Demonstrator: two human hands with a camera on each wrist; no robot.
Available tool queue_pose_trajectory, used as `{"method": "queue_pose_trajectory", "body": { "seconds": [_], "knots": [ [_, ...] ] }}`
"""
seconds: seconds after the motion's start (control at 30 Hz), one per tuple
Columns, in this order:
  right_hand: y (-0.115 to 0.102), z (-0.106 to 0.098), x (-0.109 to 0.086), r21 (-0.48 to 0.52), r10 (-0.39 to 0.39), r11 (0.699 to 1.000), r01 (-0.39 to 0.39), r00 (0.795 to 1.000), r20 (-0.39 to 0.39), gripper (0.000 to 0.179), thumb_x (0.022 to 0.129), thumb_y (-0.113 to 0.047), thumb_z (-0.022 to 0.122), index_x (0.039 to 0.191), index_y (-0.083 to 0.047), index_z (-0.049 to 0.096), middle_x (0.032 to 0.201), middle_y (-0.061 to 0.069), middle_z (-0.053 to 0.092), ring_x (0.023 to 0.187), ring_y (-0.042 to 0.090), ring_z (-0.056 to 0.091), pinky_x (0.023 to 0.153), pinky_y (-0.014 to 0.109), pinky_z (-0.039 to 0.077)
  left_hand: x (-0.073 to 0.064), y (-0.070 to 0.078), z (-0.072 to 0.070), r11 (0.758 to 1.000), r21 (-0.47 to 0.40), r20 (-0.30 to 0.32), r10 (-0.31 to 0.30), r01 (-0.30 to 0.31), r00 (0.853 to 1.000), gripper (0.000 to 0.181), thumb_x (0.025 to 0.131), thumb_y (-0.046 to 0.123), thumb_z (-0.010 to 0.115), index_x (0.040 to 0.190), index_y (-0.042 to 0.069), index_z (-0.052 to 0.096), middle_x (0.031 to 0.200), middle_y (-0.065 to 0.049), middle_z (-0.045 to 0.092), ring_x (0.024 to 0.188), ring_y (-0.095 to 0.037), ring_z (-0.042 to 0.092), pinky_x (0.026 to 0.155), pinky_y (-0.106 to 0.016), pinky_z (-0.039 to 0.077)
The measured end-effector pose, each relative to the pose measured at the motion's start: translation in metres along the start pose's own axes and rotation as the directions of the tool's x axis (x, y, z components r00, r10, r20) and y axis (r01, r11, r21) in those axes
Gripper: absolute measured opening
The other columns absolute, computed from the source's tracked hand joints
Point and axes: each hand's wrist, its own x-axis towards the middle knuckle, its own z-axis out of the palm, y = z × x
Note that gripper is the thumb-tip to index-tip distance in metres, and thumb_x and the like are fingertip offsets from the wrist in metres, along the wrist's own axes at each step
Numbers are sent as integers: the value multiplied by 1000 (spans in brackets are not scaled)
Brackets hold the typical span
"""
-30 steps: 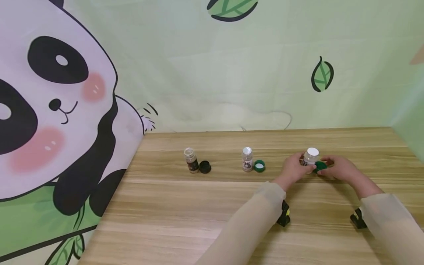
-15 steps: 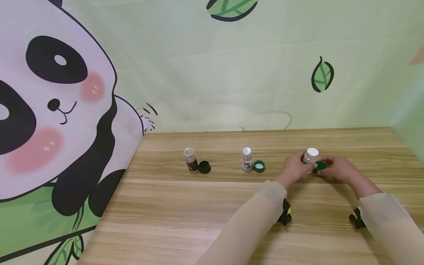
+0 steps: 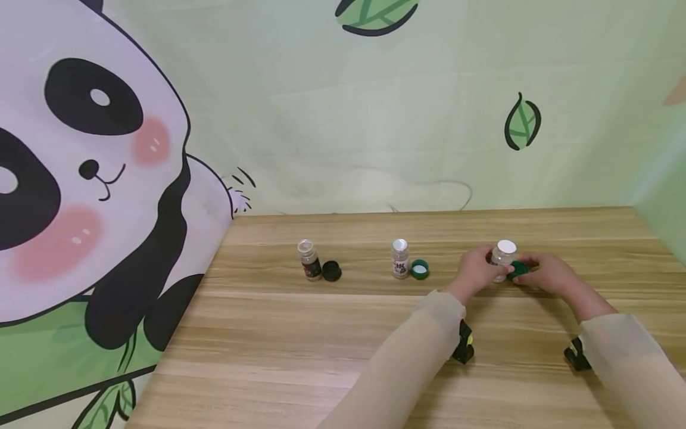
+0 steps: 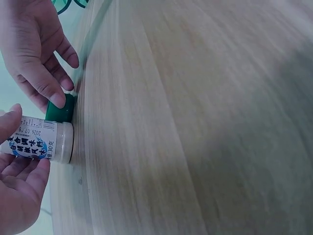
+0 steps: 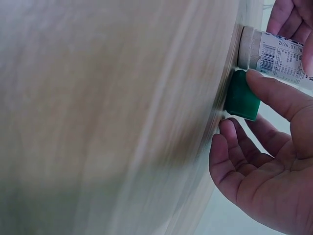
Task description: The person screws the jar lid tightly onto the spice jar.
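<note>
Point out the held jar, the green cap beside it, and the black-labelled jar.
Held jar [image 4: 38, 139], left wrist view: printed label.
Green cap [image 5: 241, 99], right wrist view: side wall.
Black-labelled jar [image 3: 311, 267], head view: dark label.

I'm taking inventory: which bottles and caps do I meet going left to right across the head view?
Black-labelled bottle, black cap, silver-topped bottle, white-lined green cap, white-topped seasoning bottle, second green cap.

Soft light, faint shadows; wrist views — dimmer

The held bottle [image 4: 39, 138] is labelled "2026.07" and "30克".
</note>
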Motion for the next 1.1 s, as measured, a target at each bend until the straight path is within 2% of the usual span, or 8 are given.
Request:
{"method": "queue_pose_trajectory", "body": {
  "seconds": [0.23, 0.57, 0.83, 0.97, 1.1],
  "knots": [
    [-2, -1, -1, -4, 9, 1000, -9, 1000, -2, 52, 92, -19, 72, 124, 19, 56, 122, 42, 59, 112, 58, 55, 97, 68, 45, -1, 1, 1, 999, -38, -6, -10, 10, 1000, 39, 88, 22, 82, 124, 12, 72, 119, -1, 77, 102, -7, 69, 85, -17, 52],
    [-3, -3, -4, -1, 18, 1000, -18, 999, -40, 54, 93, -20, 69, 126, 21, 53, 122, 44, 59, 111, 58, 57, 94, 66, 47, -1, 2, 0, 1000, -21, -17, 2, -2, 1000, 38, 87, 21, 83, 122, 10, 73, 116, -1, 78, 97, -6, 68, 84, -16, 52],
    [-1, -13, -5, 16, 47, 999, -47, 998, -41, 60, 98, -21, 64, 133, 23, 45, 131, 48, 52, 112, 57, 56, 91, 62, 50, -4, 4, 1, 998, -52, -8, -17, 16, 1000, 37, 87, 21, 83, 121, 10, 73, 117, -1, 77, 100, -7, 68, 87, -18, 52],
    [-2, -19, -6, 23, 59, 998, -58, 997, -49, 60, 99, -21, 62, 136, 23, 43, 129, 48, 52, 108, 55, 58, 88, 59, 52, -4, 4, 1, 999, -49, -1, -18, 18, 1000, 36, 87, 21, 83, 120, 10, 73, 117, -1, 77, 99, -7, 68, 85, -19, 53],
    [-4, -24, -7, 36, 61, 998, -59, 996, -69, 61, 100, -22, 63, 136, 23, 43, 129, 48, 53, 112, 58, 57, 90, 60, 52, -3, 4, 0, 1000, -23, -8, -3, 3, 1000, 37, 87, 21, 83, 122, 10, 73, 117, -2, 77, 98, -7, 68, 85, -18, 53]
  ]
}}
